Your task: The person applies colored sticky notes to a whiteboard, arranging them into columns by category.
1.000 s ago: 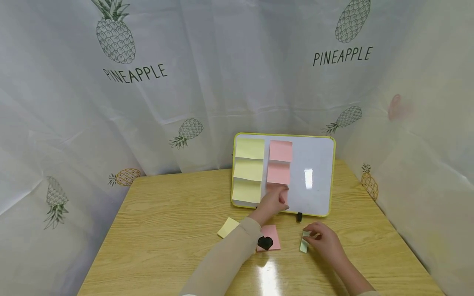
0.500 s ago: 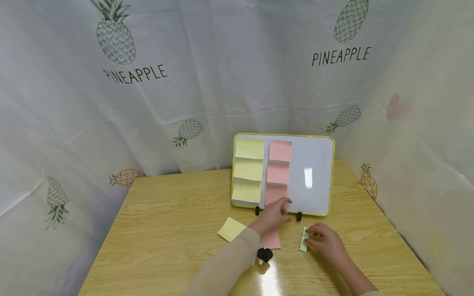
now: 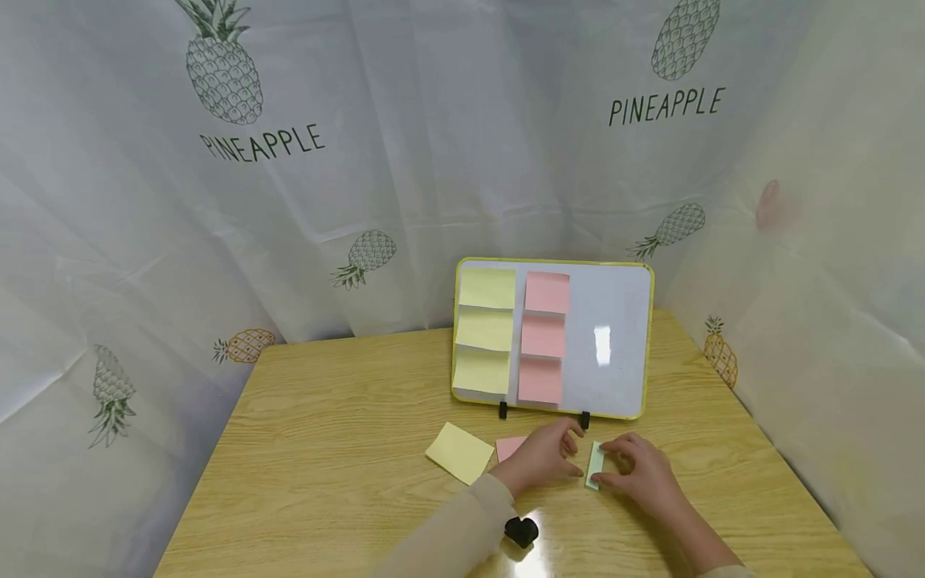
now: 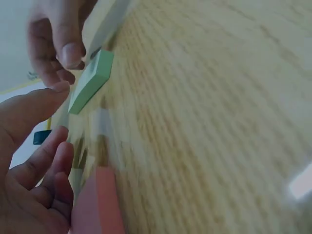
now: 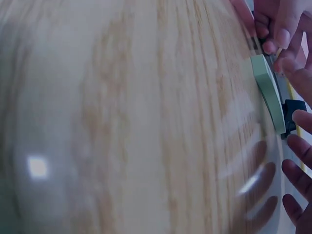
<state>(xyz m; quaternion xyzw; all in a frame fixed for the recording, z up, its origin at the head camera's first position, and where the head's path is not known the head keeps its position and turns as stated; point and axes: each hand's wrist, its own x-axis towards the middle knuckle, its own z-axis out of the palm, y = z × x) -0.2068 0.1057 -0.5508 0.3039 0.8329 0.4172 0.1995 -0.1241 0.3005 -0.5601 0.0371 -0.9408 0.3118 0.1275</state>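
My left hand [image 3: 543,459] reaches over the pink sticky-note pad [image 3: 509,447], fingers loosely bent and nothing between them. Its fingertips point at a narrow light green sticky-note pad [image 3: 594,466] on the table. On the other side of that pad is my right hand [image 3: 643,478], thumb and fingers spread along its right edge. In the left wrist view the right thumb is close beside the green pad [image 4: 92,80]. The right wrist view has the right fingers [image 5: 301,148] apart, near the pad's end. Part of the pink pad is hidden under the left hand.
Behind the hands a yellow-rimmed whiteboard [image 3: 607,321] stands on black feet [image 3: 584,420]. Three yellow notes [image 3: 482,331] and three pink notes [image 3: 543,335] are stuck on it in columns. A yellow pad [image 3: 459,453] lies left of the pink one. A patterned curtain [image 3: 405,160] encloses the table.
My left hand has let go of the lowest pink note on the whiteboard and come down rightward to beside the green pad. The right hand has stayed nearly in place, its thumb shifting slightly lower.
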